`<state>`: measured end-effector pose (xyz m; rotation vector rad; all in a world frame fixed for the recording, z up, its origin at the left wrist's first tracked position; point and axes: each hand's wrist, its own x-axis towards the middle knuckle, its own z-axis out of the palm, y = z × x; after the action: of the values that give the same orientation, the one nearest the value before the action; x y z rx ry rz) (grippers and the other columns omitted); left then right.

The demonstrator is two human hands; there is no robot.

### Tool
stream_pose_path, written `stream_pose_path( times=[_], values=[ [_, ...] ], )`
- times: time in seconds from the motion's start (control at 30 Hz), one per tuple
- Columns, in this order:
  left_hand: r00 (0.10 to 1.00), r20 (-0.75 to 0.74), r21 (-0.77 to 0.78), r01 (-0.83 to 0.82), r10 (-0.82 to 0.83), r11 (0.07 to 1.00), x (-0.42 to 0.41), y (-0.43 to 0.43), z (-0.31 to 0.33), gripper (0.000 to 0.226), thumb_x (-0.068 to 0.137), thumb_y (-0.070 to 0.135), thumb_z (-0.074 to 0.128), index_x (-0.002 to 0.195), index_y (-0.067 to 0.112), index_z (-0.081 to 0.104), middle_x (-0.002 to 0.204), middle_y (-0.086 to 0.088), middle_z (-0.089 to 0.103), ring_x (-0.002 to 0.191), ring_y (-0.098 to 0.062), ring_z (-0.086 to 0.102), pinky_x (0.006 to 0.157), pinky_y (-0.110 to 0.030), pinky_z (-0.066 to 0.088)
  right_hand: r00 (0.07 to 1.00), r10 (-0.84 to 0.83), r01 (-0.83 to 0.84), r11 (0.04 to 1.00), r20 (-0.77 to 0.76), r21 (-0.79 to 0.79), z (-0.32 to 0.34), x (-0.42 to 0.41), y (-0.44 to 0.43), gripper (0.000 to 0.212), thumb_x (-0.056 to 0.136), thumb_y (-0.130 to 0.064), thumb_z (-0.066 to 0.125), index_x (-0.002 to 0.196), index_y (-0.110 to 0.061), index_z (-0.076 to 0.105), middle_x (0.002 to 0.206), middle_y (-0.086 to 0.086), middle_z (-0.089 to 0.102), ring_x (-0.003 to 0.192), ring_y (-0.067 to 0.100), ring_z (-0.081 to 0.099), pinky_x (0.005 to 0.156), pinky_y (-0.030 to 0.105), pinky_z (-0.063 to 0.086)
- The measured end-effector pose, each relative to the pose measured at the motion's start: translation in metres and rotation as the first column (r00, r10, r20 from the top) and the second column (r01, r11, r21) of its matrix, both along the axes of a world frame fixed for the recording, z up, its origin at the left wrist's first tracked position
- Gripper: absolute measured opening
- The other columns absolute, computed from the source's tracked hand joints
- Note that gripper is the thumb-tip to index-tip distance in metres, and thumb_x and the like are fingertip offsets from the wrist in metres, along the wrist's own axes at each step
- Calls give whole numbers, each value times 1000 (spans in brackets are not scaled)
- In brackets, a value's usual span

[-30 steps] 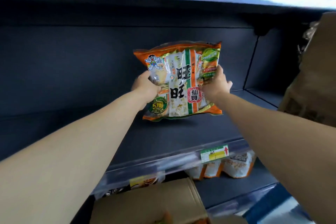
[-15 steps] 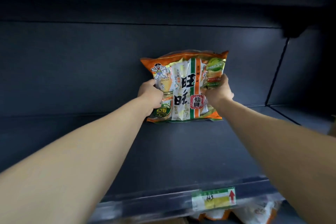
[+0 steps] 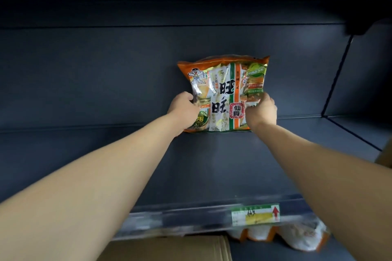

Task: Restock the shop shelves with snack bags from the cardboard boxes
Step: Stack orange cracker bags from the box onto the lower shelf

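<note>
One snack bag stands gripped between left hand and right hand.

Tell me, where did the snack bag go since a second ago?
The snack bag went deeper into the shelf and now stands upright at the back, bottom edge down. The left hand and right hand hold its sides as before.

Orange snack bag upright against the back of the dark shelf.
</note>
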<state>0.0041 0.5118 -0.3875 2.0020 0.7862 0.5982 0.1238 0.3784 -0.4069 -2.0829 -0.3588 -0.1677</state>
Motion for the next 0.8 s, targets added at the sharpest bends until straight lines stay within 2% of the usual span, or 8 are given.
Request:
stream_pose_path(
  times=[0.1,0.23,0.37,0.5,0.57,0.63,0.7,0.8],
  values=[
    [998,-6,46,61,-61,997,-22,-17,7,37,92,7,50,129,14,51,128,-7,56,109,-27,58,94,-39,51,997,70,-69,998,23,-13,7,-29,-6,46,89,-3,45,133,-11,47,136,10,47,119,32,49,93,44,49],
    [982,-42,80,188,-185,979,-70,-45,13,29,90,6,48,117,10,58,109,-6,57,85,-22,56,71,-32,52,984,159,-153,985,75,-86,14,-95,-23,39,94,-8,48,132,-10,50,131,11,55,111,28,57,80,28,45],
    [926,-203,6,327,-319,945,-145,-67,5,12,88,9,62,99,14,57,95,-10,62,85,-22,60,89,-40,55,981,188,-180,973,40,-147,7,-175,-45,34,92,-11,51,125,-12,57,120,7,63,109,25,58,87,29,45],
    [802,-430,-89,420,-415,903,-216,-84,-31,9,87,8,62,95,10,62,94,-15,66,86,-28,65,85,-39,57,965,261,-255,941,1,-222,-26,-248,-68,21,90,-13,55,108,-9,65,97,8,67,99,24,61,85,31,46],
    [705,-554,-148,439,-442,886,-243,-86,-57,6,89,11,62,94,9,60,94,-14,64,84,-27,63,77,-33,54,937,323,-348,879,-131,-326,-50,-278,-75,17,90,-13,57,102,-8,68,92,7,66,97,25,62,81,29,46],
    [600,-687,-178,408,-410,895,-263,-83,-86,25,91,17,62,112,5,57,101,-15,65,85,-25,62,76,-32,53,885,352,-456,786,-303,-417,-75,-300,-77,18,91,-15,58,101,-4,69,102,12,68,102,28,62,86,33,50],
    [507,-786,-190,348,-355,918,-283,-75,-108,40,92,20,61,126,2,51,99,-15,64,75,-22,59,64,-28,51,820,343,-561,642,-458,-524,-96,-316,-77,22,93,-19,55,101,-2,67,100,12,65,102,30,61,88,35,49],
    [423,-857,-196,262,-295,945,-315,-60,-128,41,93,20,59,124,-4,49,81,-12,55,70,-22,53,56,-27,45,755,274,-653,397,-596,-645,-117,-336,-71,37,97,-29,48,67,-8,48,78,5,47,85,22,48,67,29,39]
  ],
)
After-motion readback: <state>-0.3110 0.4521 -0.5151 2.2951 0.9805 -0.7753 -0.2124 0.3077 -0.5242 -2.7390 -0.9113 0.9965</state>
